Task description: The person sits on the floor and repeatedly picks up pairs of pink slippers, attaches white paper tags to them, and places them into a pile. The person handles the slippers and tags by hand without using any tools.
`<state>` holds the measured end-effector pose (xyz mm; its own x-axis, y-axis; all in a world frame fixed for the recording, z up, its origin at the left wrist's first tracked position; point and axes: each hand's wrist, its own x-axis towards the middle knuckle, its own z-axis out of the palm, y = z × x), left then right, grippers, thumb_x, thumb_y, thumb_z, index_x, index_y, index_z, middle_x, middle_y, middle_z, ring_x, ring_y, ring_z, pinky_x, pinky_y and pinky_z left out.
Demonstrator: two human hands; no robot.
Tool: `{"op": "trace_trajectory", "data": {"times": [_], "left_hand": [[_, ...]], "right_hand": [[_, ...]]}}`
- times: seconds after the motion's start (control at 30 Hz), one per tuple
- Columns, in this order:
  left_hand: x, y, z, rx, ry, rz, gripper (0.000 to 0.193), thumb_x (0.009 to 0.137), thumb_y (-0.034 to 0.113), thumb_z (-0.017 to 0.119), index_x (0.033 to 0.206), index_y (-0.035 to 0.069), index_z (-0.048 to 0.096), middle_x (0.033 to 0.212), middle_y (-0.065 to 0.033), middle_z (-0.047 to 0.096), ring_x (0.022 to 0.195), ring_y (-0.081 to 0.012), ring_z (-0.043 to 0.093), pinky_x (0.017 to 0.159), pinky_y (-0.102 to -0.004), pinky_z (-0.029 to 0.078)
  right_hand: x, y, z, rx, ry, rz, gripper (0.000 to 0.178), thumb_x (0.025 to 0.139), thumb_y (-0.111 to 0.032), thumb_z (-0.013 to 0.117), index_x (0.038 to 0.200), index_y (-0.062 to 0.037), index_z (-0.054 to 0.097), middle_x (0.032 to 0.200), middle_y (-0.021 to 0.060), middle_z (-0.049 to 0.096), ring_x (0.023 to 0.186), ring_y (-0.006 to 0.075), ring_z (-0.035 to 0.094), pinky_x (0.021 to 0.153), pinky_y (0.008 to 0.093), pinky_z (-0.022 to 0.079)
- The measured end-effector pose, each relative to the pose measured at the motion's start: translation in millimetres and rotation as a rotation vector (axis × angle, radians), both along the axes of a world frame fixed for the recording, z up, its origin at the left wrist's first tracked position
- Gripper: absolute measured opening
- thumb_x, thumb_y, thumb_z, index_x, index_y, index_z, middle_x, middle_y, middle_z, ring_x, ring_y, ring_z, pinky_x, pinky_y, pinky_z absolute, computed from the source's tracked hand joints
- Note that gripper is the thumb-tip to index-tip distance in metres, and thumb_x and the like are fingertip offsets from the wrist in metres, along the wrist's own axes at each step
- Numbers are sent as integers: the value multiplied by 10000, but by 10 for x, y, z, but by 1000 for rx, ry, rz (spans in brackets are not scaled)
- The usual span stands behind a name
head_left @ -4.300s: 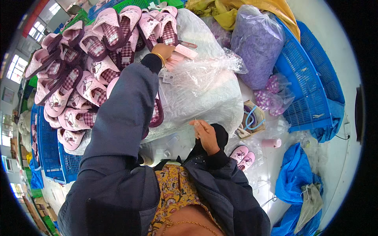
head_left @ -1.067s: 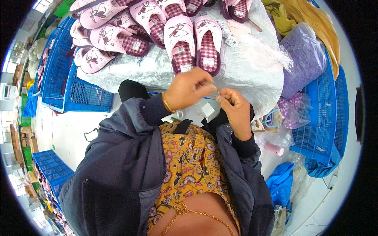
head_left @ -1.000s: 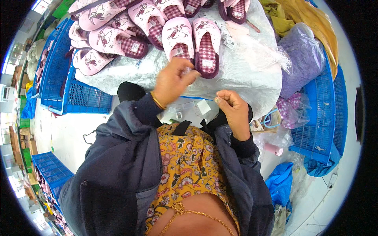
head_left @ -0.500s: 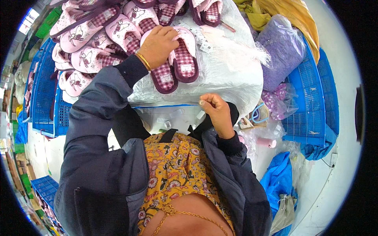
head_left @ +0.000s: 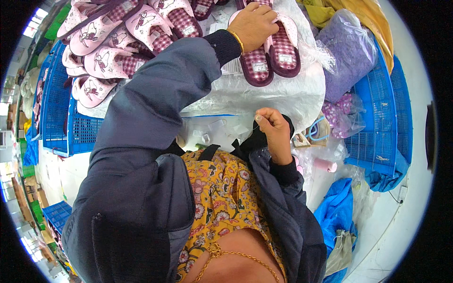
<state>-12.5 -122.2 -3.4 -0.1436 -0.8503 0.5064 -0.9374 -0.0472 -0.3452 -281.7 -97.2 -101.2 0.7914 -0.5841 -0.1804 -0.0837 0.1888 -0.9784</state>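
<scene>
My left hand (head_left: 255,27) reaches across the plastic-covered work surface. Its fingers are closed over the pink uppers of a pair of slippers (head_left: 260,66), which have checked maroon insoles, dark edges and white labels. Close to my body, my right hand (head_left: 275,134) is raised with thumb and forefinger pinched together. Something thin may be between them, too fine to make out. Left of the pair lies a heap of similar slippers (head_left: 101,59), pale pink with a printed animal figure. The toes of the held pair are partly hidden under my left hand.
Clear plastic sheeting (head_left: 302,87) covers the work surface. On the right are a bag of purple material (head_left: 351,52), a bag of spotted purple pieces (head_left: 347,113) and a blue crate (head_left: 377,137). More blue crates (head_left: 85,134) stand at the left. A blue sheet (head_left: 332,207) lies lower right.
My left hand has carried the pair of slippers rightward and farther away, off the edge of the heap. My right hand stays pinched, shifted slightly right in the picture.
</scene>
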Motion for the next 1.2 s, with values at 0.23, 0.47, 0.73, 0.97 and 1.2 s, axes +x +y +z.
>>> {"op": "trace_trajectory", "data": {"times": [0.23, 0.47, 0.73, 0.97, 1.2], "left_hand": [[147, 623, -22, -8, 363, -194, 616, 807, 273, 708, 1382, 195, 500, 1468, -125, 420, 1330, -328, 411, 1083, -452, 317], [-71, 2117, -476, 41, 467, 101, 432, 777, 315, 771, 1139, 103, 666, 1205, -93, 615, 1168, -298, 542, 971, -433, 407], [-198, 2373, -792, 16, 338, 102, 400, 747, 93, 714, 1143, 75, 654, 1133, -67, 632, 1111, -263, 569, 908, -409, 437], [-151, 2439, -878, -94, 506, 39, 278, 697, 36, 708, 968, 79, 662, 976, -37, 648, 953, -242, 607, 831, -383, 463], [-223, 2546, -776, -204, 513, 29, 281, 678, 45, 730, 952, 84, 679, 964, -35, 667, 939, -237, 624, 770, -363, 480]], "right_hand": [[1, 17, -75, 13, -7, -1, 139, 913, -73, 663, 1037, -13, 644, 903, -33, 629, 748, 33, 508, 690, 193, 425], [69, 112, -51, 39, -16, 52, 144, 916, -91, 665, 1035, -13, 643, 905, -26, 637, 750, 36, 520, 687, 196, 432], [170, 210, 20, -10, -6, 99, 159, 915, -97, 667, 1043, -5, 639, 931, -21, 645, 797, 32, 535, 728, 195, 439], [241, 310, 60, -31, -10, 134, 152, 914, -95, 668, 1029, 0, 641, 896, -30, 630, 780, 32, 524, 717, 197, 434], [375, 396, 150, -69, -15, 188, 147, 921, -105, 659, 1020, 1, 636, 889, -34, 609, 789, 37, 518, 722, 206, 431]]}}
